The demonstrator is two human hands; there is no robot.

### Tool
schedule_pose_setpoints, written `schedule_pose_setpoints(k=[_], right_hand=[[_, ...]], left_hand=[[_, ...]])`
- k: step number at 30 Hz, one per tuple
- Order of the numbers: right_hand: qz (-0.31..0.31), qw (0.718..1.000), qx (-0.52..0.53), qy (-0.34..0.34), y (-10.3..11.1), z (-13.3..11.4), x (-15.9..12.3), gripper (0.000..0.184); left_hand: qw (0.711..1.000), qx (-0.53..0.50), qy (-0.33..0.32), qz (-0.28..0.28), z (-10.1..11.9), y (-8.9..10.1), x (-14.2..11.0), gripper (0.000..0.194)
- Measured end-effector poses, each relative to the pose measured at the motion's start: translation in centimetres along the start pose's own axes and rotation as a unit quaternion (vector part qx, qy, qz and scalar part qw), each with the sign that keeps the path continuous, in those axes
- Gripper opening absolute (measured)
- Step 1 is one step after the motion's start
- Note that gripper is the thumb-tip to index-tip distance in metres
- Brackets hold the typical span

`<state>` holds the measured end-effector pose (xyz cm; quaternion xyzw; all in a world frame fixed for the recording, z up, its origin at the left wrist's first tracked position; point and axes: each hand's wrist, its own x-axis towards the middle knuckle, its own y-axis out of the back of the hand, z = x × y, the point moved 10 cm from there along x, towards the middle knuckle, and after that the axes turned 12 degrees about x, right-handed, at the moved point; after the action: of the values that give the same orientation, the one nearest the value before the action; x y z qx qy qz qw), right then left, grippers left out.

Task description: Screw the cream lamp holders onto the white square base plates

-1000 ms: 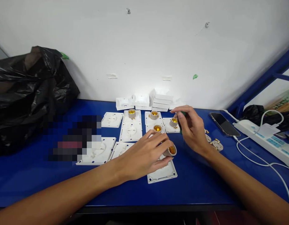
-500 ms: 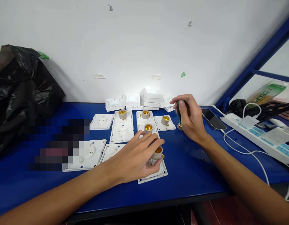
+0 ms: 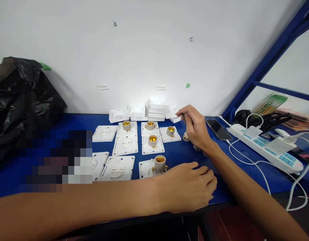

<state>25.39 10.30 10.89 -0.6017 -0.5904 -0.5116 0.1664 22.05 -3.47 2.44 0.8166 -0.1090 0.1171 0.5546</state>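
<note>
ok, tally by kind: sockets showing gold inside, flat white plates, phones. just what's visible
Sockets showing gold inside: 5
Flat white plates, bare or under a socket: 9
Phones: 1
Total: 15

Head view, one: camera worn on the person's head, facing forward and down across the blue bench point(image 3: 173, 154) to the white wall point(image 3: 144, 57). Range: close; left hand point(image 3: 189, 187) in near foreground, right hand point(image 3: 196, 125) farther off. Limits: bench's front edge below; black bag point(image 3: 26, 100) cropped at left.
</note>
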Motion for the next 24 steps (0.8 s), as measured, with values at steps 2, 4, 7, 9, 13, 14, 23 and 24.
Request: schedule_pose_setpoints(k=[2, 4, 7, 9, 13, 14, 23, 24], right_hand=[[0.002, 1.0, -0.001, 0.005, 0.2, 0.0, 0.1, 0.031], [0.004, 1.0, -0.001, 0.01, 0.2, -0.1, 0.1, 0.031], [0.0, 1.0, 0.0, 0.013, 0.0, -0.3, 0.0, 0.03], [-0.007, 1.0, 0.003, 0.012, -0.4, -0.4, 0.0, 0.03], [-0.02, 1.0, 0.014, 0.012, -1.1, -0.6, -0.2, 0.03], [-0.021, 1.0, 0.016, 0.012, -1.2, -0.6, -0.2, 0.03], [-0.016, 0.999, 0.033, 0.009, -1.7, -1.1, -0.5, 0.029], [-0.01, 0.999, 0.036, 0.005, -1.8, -1.2, -0.6, 0.029]], left_hand=[[1.0, 0.023, -0.008, 0.018, 0.3, -1.1, 1.4, 0.044], [0.999, 0.03, -0.013, 0.018, 0.3, -2.2, 1.8, 0.044], [0.999, 0.039, -0.005, 0.01, -0.1, -2.9, 0.7, 0.048], [0.999, 0.044, 0.006, -0.006, -0.5, -2.8, -0.9, 0.05], [0.992, 0.09, 0.047, -0.069, -2.3, -2.5, -4.2, 0.053], [0.991, 0.099, 0.055, -0.076, -2.7, -2.2, -4.9, 0.053], [0.988, 0.021, 0.153, -0.029, -7.8, 3.3, -8.2, 0.034], [0.984, 0.002, 0.173, -0.037, -8.6, 3.3, -8.6, 0.03]])
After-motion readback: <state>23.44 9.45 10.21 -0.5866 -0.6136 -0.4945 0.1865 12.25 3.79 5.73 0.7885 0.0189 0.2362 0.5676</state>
